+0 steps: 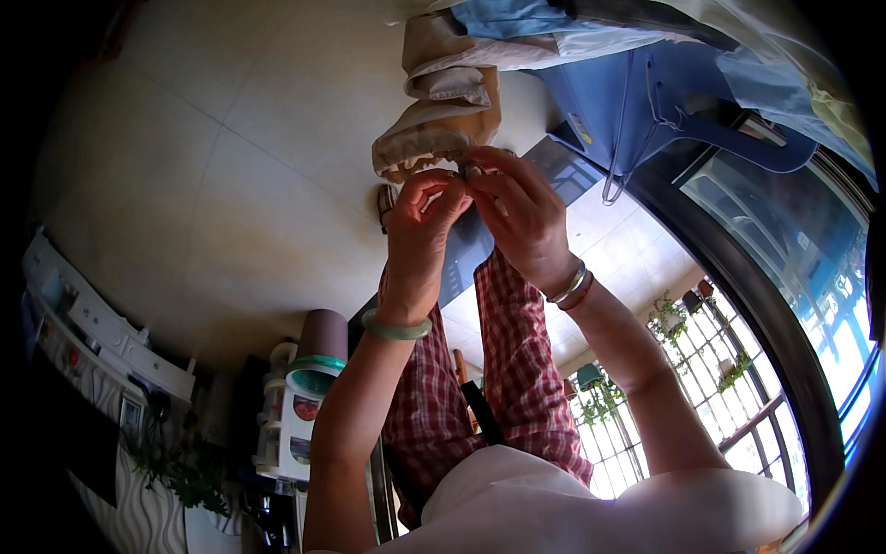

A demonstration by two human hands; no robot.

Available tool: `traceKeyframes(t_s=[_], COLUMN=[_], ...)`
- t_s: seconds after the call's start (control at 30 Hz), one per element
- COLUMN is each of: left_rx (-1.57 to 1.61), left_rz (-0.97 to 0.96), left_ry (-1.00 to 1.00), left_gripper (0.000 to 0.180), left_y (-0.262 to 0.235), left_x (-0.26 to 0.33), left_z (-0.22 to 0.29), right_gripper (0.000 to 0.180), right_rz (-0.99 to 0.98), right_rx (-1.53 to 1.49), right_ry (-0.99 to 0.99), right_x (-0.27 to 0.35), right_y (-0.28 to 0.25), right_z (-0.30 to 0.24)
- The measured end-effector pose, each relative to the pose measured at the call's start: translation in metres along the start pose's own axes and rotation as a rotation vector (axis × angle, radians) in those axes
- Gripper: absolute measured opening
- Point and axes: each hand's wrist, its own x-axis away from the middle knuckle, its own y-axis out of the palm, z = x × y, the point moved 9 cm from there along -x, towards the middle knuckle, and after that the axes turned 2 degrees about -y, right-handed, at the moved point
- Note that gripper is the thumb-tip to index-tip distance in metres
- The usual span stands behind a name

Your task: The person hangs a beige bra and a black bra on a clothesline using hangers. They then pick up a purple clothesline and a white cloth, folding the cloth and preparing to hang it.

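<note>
My left hand (423, 222) and my right hand (528, 214) meet in the middle of the view, thumbs and fingers closed in a pinch. Between the fingertips is a small dark piece, mostly hidden by the fingers. Just beyond them, a beige garment (426, 129) hangs with its gathered, ruffled end touching or close to the fingertips. I cannot tell whether the dark piece belongs to the garment. A pale green bangle is on my left wrist; a silver bracelet and a red cord are on my right.
A blue plastic hanger (748, 148) and light clothes (591, 37) hang at the upper right, near a dark-framed glass door (752, 226). Potted plants (604, 397) line a window grille at right. At lower left stand a brown bin (323, 334) and a white cabinet (138, 351).
</note>
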Motion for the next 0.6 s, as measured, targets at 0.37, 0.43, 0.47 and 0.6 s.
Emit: traceKeyframes(t_s=[0.37,0.43,0.47,0.6], left_rx=[0.205,0.243,0.263,0.449], left_rz=[-0.041,-0.014,0.007,-0.107], left_ry=[-0.130,-0.150,-0.168,-0.183], left_gripper=[0.027,0.025,0.024,0.020], left_y=[0.029,0.027,0.026,0.029], left_x=[-0.004,-0.006,-0.008,-0.011], left_z=[-0.017,-0.025,-0.031,-0.042], right_gripper=[0.021,0.020,0.020,0.018], right_rz=[0.041,0.026,0.012,-0.047], right_rx=[-0.024,-0.014,-0.023,-0.033], right_ry=[0.199,0.234,0.258,0.346], right_x=[0.043,0.048,0.050,0.061], right_y=[-0.032,-0.033,-0.032,-0.027], right_z=[-0.013,-0.009,-0.005,0.005])
